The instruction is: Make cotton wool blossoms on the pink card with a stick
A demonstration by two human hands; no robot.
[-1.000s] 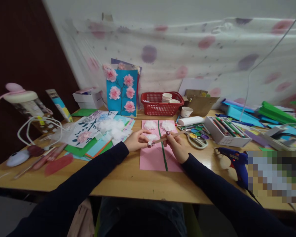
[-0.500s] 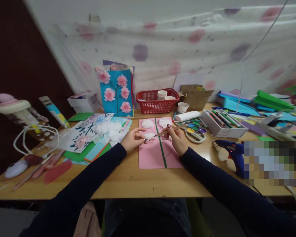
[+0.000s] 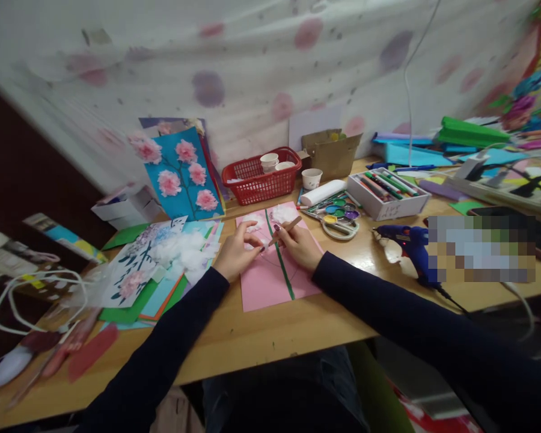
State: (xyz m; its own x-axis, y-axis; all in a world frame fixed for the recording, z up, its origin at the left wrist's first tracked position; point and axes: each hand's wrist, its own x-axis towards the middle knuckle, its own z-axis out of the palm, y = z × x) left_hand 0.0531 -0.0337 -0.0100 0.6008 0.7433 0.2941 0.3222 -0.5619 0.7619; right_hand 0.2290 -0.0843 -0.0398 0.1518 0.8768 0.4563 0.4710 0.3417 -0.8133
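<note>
A sheet of pink paper [image 3: 256,294] with a green painted stripe [image 3: 285,273] lies in front of me. White fluffy cotton tufts [image 3: 285,213] sit near its top edge, partly behind my hands. My right hand [image 3: 297,243] grips a slim brown pencil-like stick [image 3: 291,225], its pointed end slanting down left toward my other hand. Over the paper's left half, my left hand [image 3: 238,251] has thumb and forefinger brought together at the stick's tip; whatever they pinch is too small to make out. Thin curved lines show on the paper below.
A loose cotton pile [image 3: 180,249] rests on coloured papers at left. Behind stand a blue flower picture [image 3: 184,180] and a red basket [image 3: 261,191] with paper cups. To the right are scissors [image 3: 340,233], a box of crayon-like sticks [image 3: 388,204] and a blue glue gun [image 3: 403,240].
The view has shifted and tilted, so the table things appear farther left. My left fingertips have drawn closer to the stick's tip. My right hand still holds the stick.
</note>
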